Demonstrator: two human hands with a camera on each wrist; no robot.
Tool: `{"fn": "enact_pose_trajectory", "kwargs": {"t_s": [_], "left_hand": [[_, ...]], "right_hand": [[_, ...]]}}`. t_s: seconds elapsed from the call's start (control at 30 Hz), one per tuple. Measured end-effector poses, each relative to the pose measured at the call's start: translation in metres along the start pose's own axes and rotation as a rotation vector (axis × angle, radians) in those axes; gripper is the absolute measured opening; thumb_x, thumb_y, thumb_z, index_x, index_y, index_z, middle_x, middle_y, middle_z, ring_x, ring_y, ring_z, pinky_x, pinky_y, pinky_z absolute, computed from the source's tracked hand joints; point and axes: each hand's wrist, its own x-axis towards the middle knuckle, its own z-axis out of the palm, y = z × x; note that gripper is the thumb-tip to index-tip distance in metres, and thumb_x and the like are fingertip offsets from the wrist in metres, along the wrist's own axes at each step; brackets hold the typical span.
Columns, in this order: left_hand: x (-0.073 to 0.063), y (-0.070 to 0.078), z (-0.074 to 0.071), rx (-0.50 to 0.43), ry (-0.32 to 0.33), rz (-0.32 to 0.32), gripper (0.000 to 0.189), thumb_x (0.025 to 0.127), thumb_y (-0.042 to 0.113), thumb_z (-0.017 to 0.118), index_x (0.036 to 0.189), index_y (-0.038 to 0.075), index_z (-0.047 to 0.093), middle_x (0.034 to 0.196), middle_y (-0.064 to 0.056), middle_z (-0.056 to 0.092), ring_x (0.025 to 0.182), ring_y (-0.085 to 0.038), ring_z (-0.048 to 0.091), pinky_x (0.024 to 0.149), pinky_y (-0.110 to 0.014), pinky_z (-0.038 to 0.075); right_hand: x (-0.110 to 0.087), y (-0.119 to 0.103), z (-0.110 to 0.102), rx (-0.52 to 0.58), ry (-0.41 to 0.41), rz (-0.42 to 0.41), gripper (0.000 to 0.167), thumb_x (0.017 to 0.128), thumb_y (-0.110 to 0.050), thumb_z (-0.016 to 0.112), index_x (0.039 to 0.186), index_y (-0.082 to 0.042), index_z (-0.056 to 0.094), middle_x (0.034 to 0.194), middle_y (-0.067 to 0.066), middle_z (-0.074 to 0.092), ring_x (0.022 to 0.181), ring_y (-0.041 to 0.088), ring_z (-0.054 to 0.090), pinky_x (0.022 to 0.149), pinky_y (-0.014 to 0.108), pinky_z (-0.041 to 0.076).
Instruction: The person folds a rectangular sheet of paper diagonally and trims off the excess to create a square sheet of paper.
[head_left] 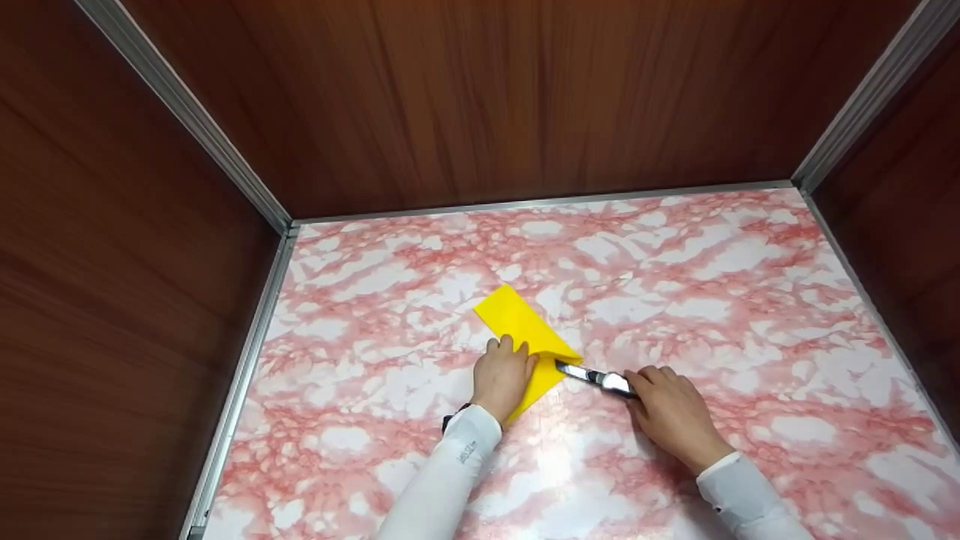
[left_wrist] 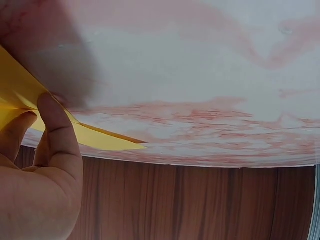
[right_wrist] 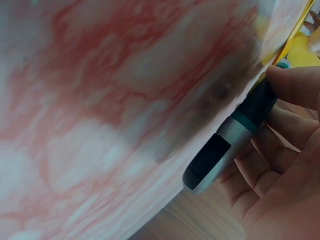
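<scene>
A sheet of yellow paper (head_left: 517, 319), folded over on itself, lies at an angle near the middle of the table. My left hand (head_left: 501, 379) holds it by the fold; in the left wrist view, thumb and forefinger pinch the yellow paper (left_wrist: 110, 139). A utility knife (head_left: 615, 382) with a dark and silver handle is gripped in my right hand (head_left: 679, 416). Its blade points left, and the tip reaches in under the folded layer at the paper's right side. In the right wrist view, fingers and thumb wrap the knife's handle (right_wrist: 239, 131), its rounded end towards the camera.
The table (head_left: 697, 307) has a red and white marbled top. Brown wood-grain panels (head_left: 480, 97) stand at its back, left and right. Metal strips (head_left: 247, 390) run along the table's edges and up the corners.
</scene>
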Motion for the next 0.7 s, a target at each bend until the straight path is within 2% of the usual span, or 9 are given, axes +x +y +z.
{"fn": "enact_pose_trajectory", "kwargs": {"t_s": [0.1, 0.33, 0.43, 0.53, 0.7], "left_hand": [[0.0, 0.0, -0.001, -0.01, -0.013, -0.002, 0.045, 0.107, 0.047, 0.051, 0.127, 0.015, 0.075, 0.107, -0.01, 0.062, 0.09, -0.026, 0.057, 0.065, -0.034, 0.054], [-0.001, 0.004, -0.005, -0.042, -0.076, -0.037, 0.069, 0.107, 0.061, 0.028, 0.13, 0.013, 0.072, 0.117, -0.012, 0.064, 0.096, -0.03, 0.056, 0.072, -0.038, 0.055], [-0.003, 0.007, -0.005, -0.046, -0.094, -0.051, 0.071, 0.106, 0.063, 0.031, 0.132, 0.012, 0.071, 0.119, -0.012, 0.063, 0.098, -0.029, 0.055, 0.074, -0.037, 0.054], [-0.004, 0.01, -0.003, -0.018, -0.122, -0.058, 0.07, 0.104, 0.064, 0.037, 0.137, 0.01, 0.067, 0.13, -0.013, 0.062, 0.109, -0.03, 0.055, 0.081, -0.037, 0.053], [-0.008, 0.016, 0.001, 0.094, -0.164, -0.046, 0.074, 0.102, 0.066, 0.041, 0.149, 0.011, 0.055, 0.15, -0.016, 0.052, 0.121, -0.03, 0.052, 0.088, -0.034, 0.05]], "right_hand": [[0.001, 0.0, 0.0, 0.002, -0.013, 0.009, 0.04, 0.089, -0.012, 0.077, 0.126, 0.0, 0.069, 0.103, 0.01, 0.066, 0.091, 0.032, 0.059, 0.076, 0.05, 0.049], [0.004, 0.0, 0.002, -0.005, -0.054, 0.024, 0.043, 0.091, -0.015, 0.077, 0.133, -0.008, 0.068, 0.1, 0.009, 0.065, 0.089, 0.031, 0.058, 0.075, 0.049, 0.048], [0.005, 0.0, 0.003, -0.011, -0.068, 0.025, 0.045, 0.092, -0.015, 0.077, 0.135, -0.01, 0.068, 0.099, 0.008, 0.064, 0.088, 0.031, 0.058, 0.075, 0.049, 0.048], [0.007, 0.0, 0.004, -0.011, -0.069, 0.02, 0.045, 0.092, -0.016, 0.077, 0.136, -0.011, 0.068, 0.099, 0.008, 0.064, 0.088, 0.031, 0.058, 0.075, 0.048, 0.048], [0.01, 0.0, 0.005, -0.02, -0.072, 0.01, 0.045, 0.093, -0.017, 0.076, 0.137, -0.015, 0.068, 0.099, 0.007, 0.063, 0.087, 0.03, 0.056, 0.074, 0.047, 0.046]]}}
